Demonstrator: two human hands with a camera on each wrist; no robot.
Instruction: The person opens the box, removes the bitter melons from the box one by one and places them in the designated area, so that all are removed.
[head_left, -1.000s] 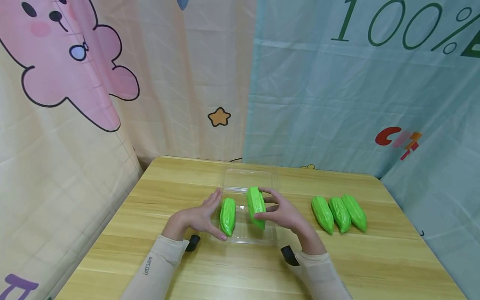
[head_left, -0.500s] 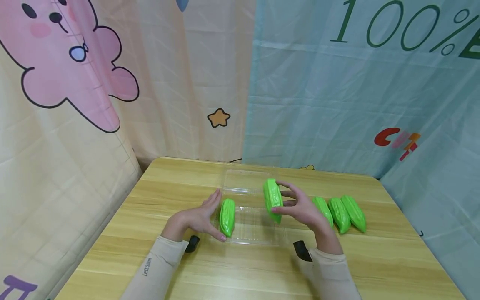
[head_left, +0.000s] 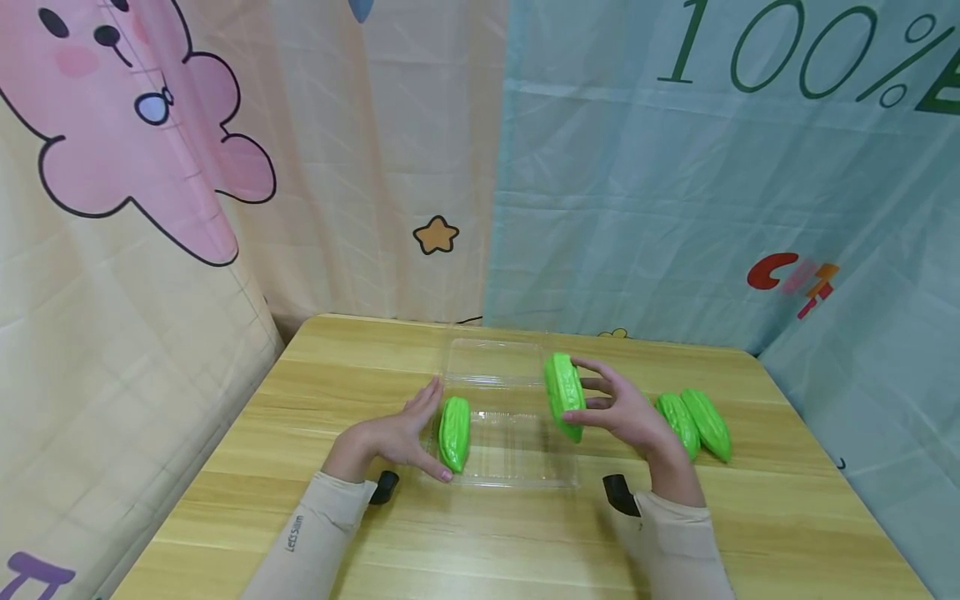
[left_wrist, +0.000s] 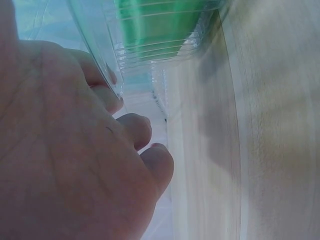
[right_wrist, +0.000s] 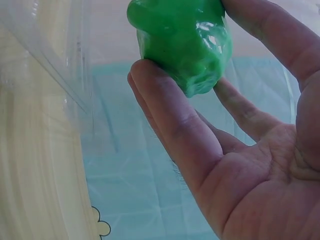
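Note:
My right hand [head_left: 622, 410] grips a glossy, ridged green bitter melon [head_left: 564, 396] between thumb and fingers, raised above the right edge of a clear plastic box [head_left: 513, 479]. In the right wrist view, the fingertips press the sides of that bitter melon [right_wrist: 182, 42]. A second bitter melon [head_left: 454, 433] lies lengthwise at the left side of the box. My left hand [head_left: 393, 433] rests along the box's left side, thumb stretched to the front corner, fingers pointing to the back. The left wrist view shows its fingers against the clear box rim [left_wrist: 102, 50].
The box's clear lid [head_left: 495, 358] lies folded back behind it. Two more bitter melons [head_left: 678, 423] [head_left: 707, 423] lie side by side to the right, with the right hand and wrist in front of that area. A wooden table [head_left: 480, 542] bears everything, with printed curtains [head_left: 637, 167] behind.
My right hand has carried its bitter melon rightward and slightly back, from over the box's middle to its right edge, and now hides one melon on the right. The left hand has stayed put.

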